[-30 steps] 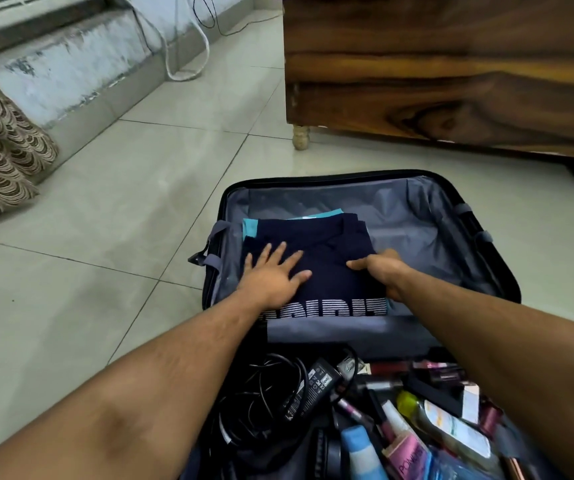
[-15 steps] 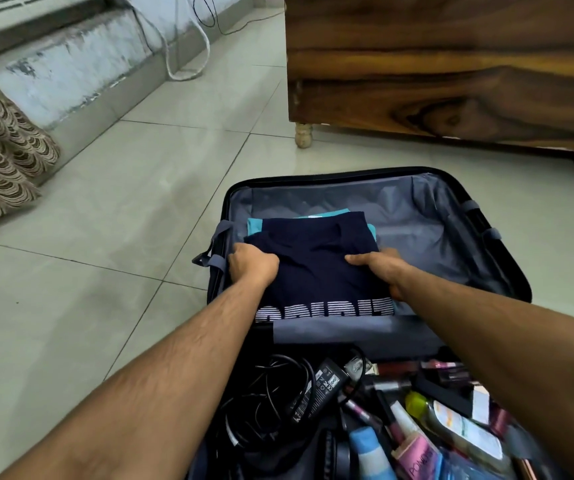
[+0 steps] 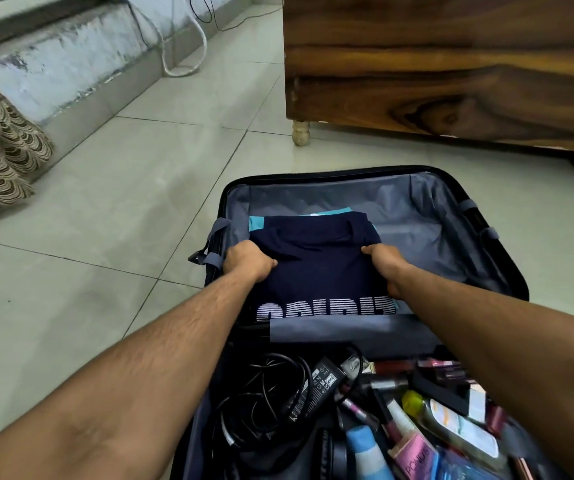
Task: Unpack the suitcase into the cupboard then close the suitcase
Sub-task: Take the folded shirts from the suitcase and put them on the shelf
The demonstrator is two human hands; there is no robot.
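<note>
We see the suitcase lying open on the floor, the cupboard behind it. In its far half sits the folded shirt, our left hand on its left edge, our right hand on its right. In the near half lie cables to the left and bottles to the right.

Navy shirt with white striped lettering, teal garment beneath, grey suitcase lining.

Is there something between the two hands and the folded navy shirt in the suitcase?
Nothing visible. The left hand and right hand already grip the navy shirt at its two sides, inside the open suitcase.
</note>
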